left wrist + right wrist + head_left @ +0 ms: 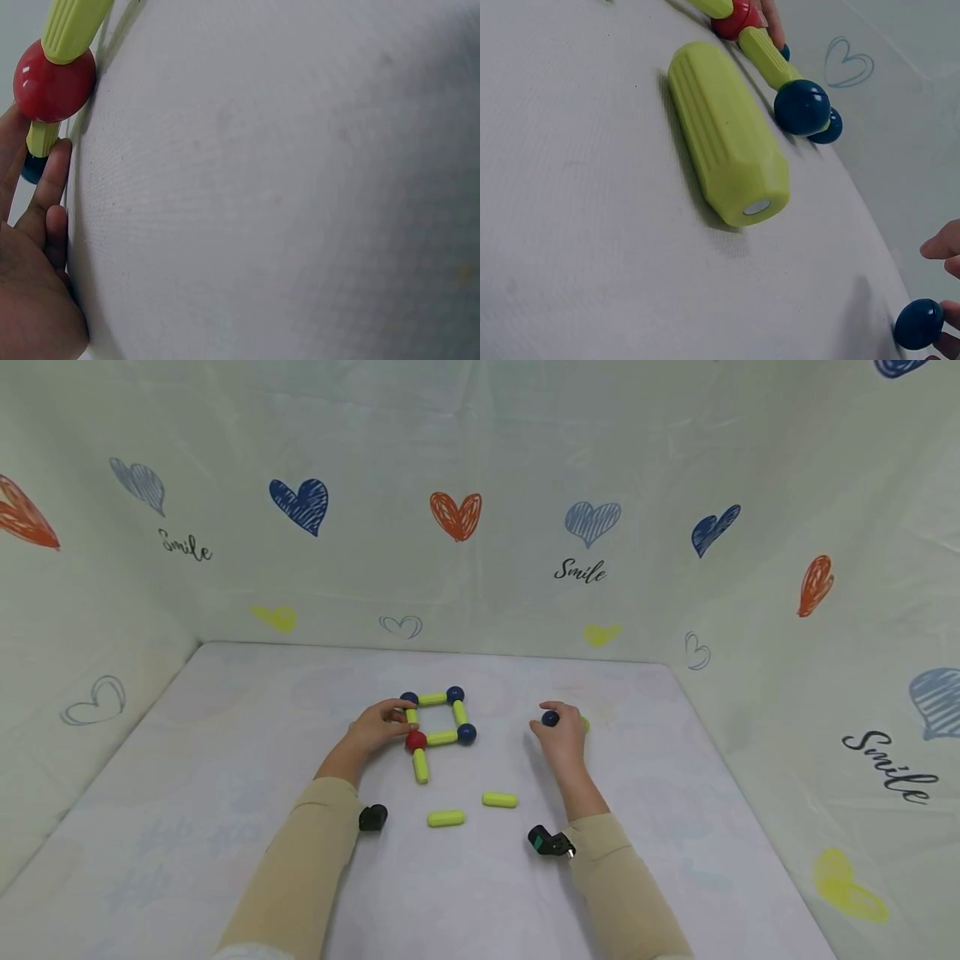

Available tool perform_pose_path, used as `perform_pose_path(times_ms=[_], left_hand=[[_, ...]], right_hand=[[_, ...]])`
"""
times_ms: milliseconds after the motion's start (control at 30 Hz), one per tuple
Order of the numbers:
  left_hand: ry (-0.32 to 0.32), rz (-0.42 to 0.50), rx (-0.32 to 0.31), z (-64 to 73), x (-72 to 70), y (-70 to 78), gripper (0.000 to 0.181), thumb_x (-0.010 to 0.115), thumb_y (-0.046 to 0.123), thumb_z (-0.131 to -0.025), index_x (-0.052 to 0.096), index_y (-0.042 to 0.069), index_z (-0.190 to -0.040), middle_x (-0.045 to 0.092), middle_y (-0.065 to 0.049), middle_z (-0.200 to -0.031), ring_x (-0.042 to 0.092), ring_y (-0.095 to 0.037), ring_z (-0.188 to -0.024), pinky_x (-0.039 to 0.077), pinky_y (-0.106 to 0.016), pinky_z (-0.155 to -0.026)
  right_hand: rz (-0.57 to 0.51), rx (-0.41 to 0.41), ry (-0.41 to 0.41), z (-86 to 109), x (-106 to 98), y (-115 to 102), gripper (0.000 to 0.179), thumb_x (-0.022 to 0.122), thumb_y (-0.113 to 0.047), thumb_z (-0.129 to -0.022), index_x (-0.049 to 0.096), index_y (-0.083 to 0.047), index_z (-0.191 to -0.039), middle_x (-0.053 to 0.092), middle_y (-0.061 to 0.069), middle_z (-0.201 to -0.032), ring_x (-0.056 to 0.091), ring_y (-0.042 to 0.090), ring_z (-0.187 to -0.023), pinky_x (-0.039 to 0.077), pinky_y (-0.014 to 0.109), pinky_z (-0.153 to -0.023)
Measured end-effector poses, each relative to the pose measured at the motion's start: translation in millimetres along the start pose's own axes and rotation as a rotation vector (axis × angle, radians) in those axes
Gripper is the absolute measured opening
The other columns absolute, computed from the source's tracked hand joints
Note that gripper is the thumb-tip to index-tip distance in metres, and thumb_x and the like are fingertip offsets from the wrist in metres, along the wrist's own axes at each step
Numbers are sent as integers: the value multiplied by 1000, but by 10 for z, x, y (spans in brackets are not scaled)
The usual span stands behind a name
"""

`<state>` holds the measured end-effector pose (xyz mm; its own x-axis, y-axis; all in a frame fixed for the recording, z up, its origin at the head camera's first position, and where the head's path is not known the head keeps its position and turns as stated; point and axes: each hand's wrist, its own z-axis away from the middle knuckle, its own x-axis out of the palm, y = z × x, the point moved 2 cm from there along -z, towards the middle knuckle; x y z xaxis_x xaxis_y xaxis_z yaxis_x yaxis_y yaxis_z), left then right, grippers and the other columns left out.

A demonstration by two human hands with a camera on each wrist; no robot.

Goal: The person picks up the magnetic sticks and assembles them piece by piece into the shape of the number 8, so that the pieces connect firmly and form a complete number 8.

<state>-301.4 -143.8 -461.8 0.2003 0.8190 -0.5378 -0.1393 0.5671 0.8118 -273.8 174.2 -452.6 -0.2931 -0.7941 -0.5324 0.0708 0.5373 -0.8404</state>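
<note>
On the table lies a square of yellow-green magnetic rods (442,737) joined by several dark blue balls (467,733) and one red ball (416,741). My left hand (377,727) is at its left side, holding the side rod (43,139) between thumb and fingers, just beyond the red ball (54,81). Another rod (421,766) sticks out from the red ball toward me. Off to the right, my right hand (564,739) is at a loose blue ball (919,324) on the table. Its fingertips touch the ball's side, while the thumb stands apart from it.
Two loose rods (446,818) (500,799) lie in front of the square, between the forearms. Part of another yellow-green piece (587,724) shows behind my right hand. A pale curtain (510,602) printed with hearts surrounds the table's back and sides.
</note>
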Motion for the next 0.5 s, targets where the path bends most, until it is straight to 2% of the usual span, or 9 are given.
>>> perform_pose_path(times_ms=[200,500], left_hand=[[10,-12,3,-16,4,-14,47,72,24,-90,58,14,-133,61,-12,-113,47,-32,-110,22,-59,-103],[16,-10,-4,-11,13,-8,47,72,25,-89,58,15,-134,60,-12,-114,47,-32,-109,22,-58,-104]], right_hand=[[6,15,-25,-20,26,15,35,73,-8,-83,65,-1,-117,51,18,-132,41,34,-130,37,44,-106],[28,15,-66,-21,51,12,33,73,-2,-81,66,0,-114,52,22,-130,42,36,-129,37,46,-106]])
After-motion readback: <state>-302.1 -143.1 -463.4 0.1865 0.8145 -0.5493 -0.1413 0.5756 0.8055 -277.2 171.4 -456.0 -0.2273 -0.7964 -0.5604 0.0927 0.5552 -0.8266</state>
